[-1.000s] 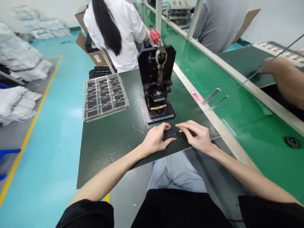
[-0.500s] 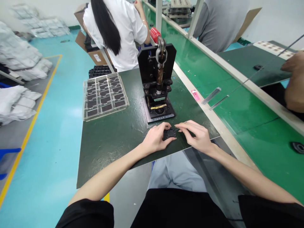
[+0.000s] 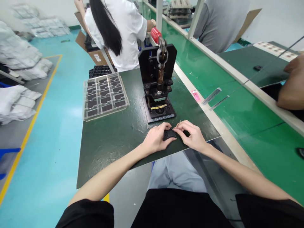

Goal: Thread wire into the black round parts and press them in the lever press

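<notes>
L hand clamped over small round black part, fingers curled on top, part sitting on dark green mat just in front of hand press. R hand close beside it, fingertips together at part's R edge, touching it; thin metal sliver sticks up there, too small to tell if gripped. Both hands in front of press base, not touching it. Press: black frame, chain link, red-topped handle. L of press: clear tray w/ rows of dark squares, on mat. R of press: pink strip and 2 bundles of metal rods on green bench. Behind press: co-worker in white top. Far R of press: another person's hand at a second mat.
</notes>
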Demonstrator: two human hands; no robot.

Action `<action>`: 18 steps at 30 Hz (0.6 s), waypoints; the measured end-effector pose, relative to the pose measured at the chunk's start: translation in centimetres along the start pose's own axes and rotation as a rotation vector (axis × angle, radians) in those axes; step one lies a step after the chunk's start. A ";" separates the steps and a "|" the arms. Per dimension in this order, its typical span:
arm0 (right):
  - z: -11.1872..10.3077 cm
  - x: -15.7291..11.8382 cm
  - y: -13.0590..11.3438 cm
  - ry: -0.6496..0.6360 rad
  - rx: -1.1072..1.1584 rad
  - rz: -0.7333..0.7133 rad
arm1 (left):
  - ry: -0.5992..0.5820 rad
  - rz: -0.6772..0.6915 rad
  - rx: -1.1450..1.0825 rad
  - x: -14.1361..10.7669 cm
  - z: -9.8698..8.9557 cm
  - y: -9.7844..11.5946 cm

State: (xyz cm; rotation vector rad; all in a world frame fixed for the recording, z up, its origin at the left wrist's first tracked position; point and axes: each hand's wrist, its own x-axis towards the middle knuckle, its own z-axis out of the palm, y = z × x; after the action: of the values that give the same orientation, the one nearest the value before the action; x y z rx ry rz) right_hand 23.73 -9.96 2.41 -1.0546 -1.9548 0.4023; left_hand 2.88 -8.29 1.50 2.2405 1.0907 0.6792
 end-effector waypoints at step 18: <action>0.2 -0.5 0.0 0.030 0.030 0.026 | 0.001 0.004 0.007 0.1 -0.1 0.2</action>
State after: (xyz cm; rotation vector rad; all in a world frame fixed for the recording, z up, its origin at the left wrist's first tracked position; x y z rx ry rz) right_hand 23.66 -10.34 2.04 -1.0621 -1.9048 0.4263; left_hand 2.96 -8.28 1.67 2.2494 1.0916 0.6795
